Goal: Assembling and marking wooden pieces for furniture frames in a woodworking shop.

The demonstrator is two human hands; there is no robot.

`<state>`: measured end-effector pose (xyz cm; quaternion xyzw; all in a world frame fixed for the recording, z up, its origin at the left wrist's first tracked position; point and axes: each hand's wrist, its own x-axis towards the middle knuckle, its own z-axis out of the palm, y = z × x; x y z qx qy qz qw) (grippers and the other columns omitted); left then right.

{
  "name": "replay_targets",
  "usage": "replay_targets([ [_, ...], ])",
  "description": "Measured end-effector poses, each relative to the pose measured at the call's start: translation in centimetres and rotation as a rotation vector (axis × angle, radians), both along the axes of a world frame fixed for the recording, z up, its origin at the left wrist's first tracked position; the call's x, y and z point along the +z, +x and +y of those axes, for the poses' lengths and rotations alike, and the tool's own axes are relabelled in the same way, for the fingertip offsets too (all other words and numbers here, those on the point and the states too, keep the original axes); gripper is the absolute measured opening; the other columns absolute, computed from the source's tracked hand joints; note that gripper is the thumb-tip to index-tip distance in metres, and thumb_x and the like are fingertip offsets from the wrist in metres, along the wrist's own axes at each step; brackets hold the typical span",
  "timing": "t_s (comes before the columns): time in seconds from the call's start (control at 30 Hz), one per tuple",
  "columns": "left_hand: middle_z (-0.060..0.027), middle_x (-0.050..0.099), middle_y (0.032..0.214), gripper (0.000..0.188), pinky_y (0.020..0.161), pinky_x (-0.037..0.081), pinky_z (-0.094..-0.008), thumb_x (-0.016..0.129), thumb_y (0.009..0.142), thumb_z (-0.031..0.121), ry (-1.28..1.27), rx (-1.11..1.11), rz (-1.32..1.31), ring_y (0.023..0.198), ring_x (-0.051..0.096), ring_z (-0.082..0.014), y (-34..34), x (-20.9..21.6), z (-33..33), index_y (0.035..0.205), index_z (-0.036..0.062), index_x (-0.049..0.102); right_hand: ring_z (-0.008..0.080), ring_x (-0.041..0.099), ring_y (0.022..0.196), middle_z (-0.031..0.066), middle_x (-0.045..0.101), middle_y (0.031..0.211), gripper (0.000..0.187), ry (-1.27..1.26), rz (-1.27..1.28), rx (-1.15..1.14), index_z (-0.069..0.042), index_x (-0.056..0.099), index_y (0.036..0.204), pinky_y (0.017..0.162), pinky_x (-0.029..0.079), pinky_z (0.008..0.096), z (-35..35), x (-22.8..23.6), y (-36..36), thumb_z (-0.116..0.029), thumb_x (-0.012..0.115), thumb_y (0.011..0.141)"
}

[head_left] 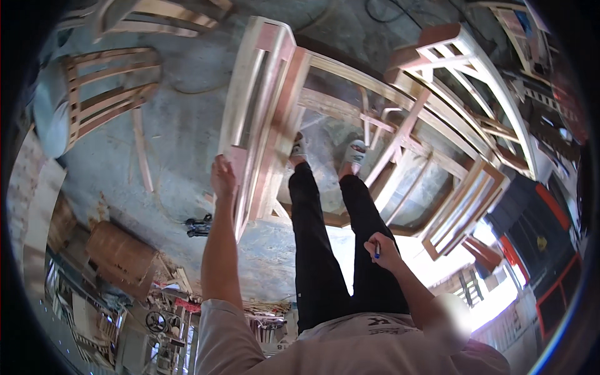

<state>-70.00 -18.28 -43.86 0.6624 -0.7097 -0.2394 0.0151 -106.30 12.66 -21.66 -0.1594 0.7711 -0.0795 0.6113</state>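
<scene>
A large unpainted wooden furniture frame (290, 106), like a sofa frame, lies around my legs, and my feet are inside it. At its left side panel (250, 119), my left hand (223, 178) is closed on the outer edge, with its fingertips partly hidden. In front of my right thigh, my right hand (384, 251) is closed round a slim blue-and-white pen (377, 250), held clear of the frame. A diagonal wooden brace (400, 134) crosses the frame to the right of my feet.
A slatted wooden frame (103, 94) stands at the far left, near a loose wood strip (142, 150). A small black tool (199, 225) lies on the concrete floor beside my left forearm. A brown box-like piece (122, 256) is at lower left. Dark red-edged panels (531, 231) stand at right.
</scene>
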Motion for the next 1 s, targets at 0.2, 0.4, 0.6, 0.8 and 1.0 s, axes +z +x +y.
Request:
replay_targets([
  [0.2, -0.0212, 0.058, 0.096, 0.02, 0.077, 0.048, -0.05, 0.064, 0.083, 0.012, -0.036, -0.102, -0.12, 0.091, 0.057, -0.0422, 3.3, -4.1, -0.6, 0.097, 0.002, 0.053, 0.0142, 0.053, 0.053, 0.0072, 0.054, 0.061, 0.019, -0.023, 0.045, -0.036, -0.003, 0.057, 0.082, 0.05, 0.042, 0.0307, -1.1, -1.6, -0.5, -0.019, 0.068, 0.086],
  [0.4, -0.022, 0.057, 0.105, 0.035, 0.084, 0.046, -0.049, 0.069, 0.08, 0.015, 0.025, -0.102, -0.08, 0.099, 0.055, -0.0426, 2.7, -2.4, -1.0, 0.106, 0.0011, 0.052, 0.0096, 0.051, 0.048, 0.0013, 0.051, 0.06, 0.022, 0.037, -0.058, -0.378, -0.004, 0.057, 0.092, 0.044, 0.041, 0.0239, -4.1, -1.4, -0.6, -0.026, 0.058, 0.096],
  [0.6, -0.0221, 0.054, 0.113, 0.048, 0.094, 0.042, -0.0474, 0.069, 0.081, 0.026, -0.134, -0.285, 0.036, 0.108, 0.052, -0.0406, -0.3, 3.8, 2.9, 0.117, -0.0002, 0.051, 0.015, 0.06, 0.058, 0.0048, 0.06, 0.067, 0.044, 0.176, 0.08, -0.116, -0.004, 0.067, 0.095, 0.055, 0.049, 0.0297, -2.0, -0.1, -1.3, -0.043, 0.047, 0.099],
  [0.8, -0.016, 0.069, 0.086, 0.056, 0.074, 0.053, -0.0456, 0.061, 0.081, 0.063, 1.183, -0.378, -0.141, 0.085, 0.067, -0.036, -5.5, 23.3, 14.5, 0.081, 0.0075, 0.065, 0.0413, 0.065, 0.087, 0.0226, 0.068, 0.088, 0.061, 0.592, -0.083, 0.444, -0.001, 0.071, 0.088, 0.082, 0.05, 0.0481, 5.7, 5.6, -4.2, -0.054, 0.041, 0.094],
  [1.0, -0.0205, 0.064, 0.071, 0.042, 0.066, 0.05, -0.053, 0.05, 0.093, 0.048, 1.12, -0.385, -0.182, 0.073, 0.064, -0.0414, -2.9, 33.6, 18.6, 0.082, 0.0076, 0.057, 0.0372, 0.067, 0.086, 0.0213, 0.068, 0.086, 0.056, 0.535, -0.36, 0.707, -0.004, 0.071, 0.084, 0.075, 0.052, 0.046, 5.1, 11.0, -0.1, -0.057, 0.055, 0.087],
])
